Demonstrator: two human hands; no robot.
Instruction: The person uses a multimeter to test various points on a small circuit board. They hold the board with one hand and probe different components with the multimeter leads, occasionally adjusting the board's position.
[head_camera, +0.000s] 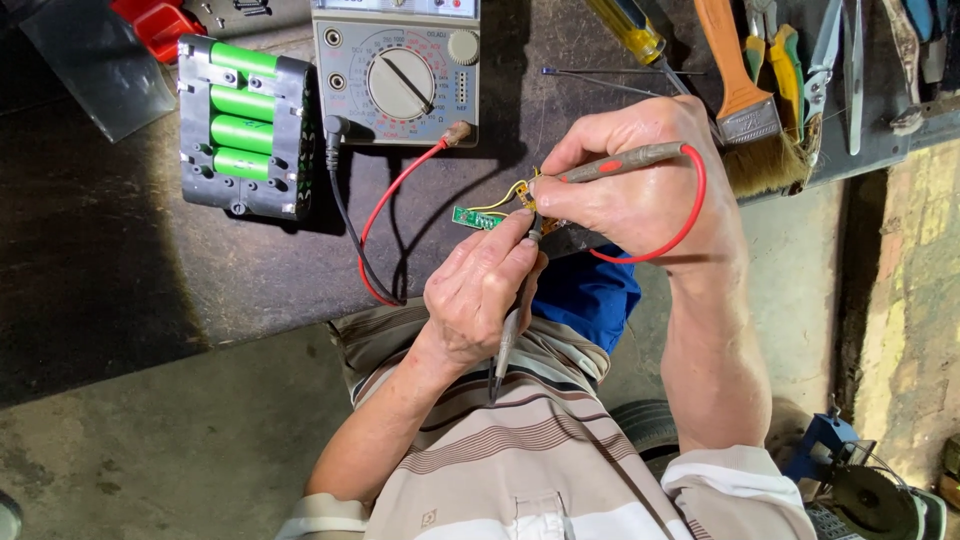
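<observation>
Presently, we record:
Left hand (480, 290): clenched on the black probe (510, 330), tip up at the board (478, 217).
Right hand (630, 180): grasping the red probe (620, 160), tip meeting the board, we judge for a reading.
Board: pinched between both grips, wires attached.
Meter (397, 70): beyond the grips, leads trailing back.
Battery pack (243, 125): beside the meter.

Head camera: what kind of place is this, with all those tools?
Probably a repair workshop. A dial meter and a battery pack sit on the dark bench, with a brush and screwdriver nearby.
</observation>
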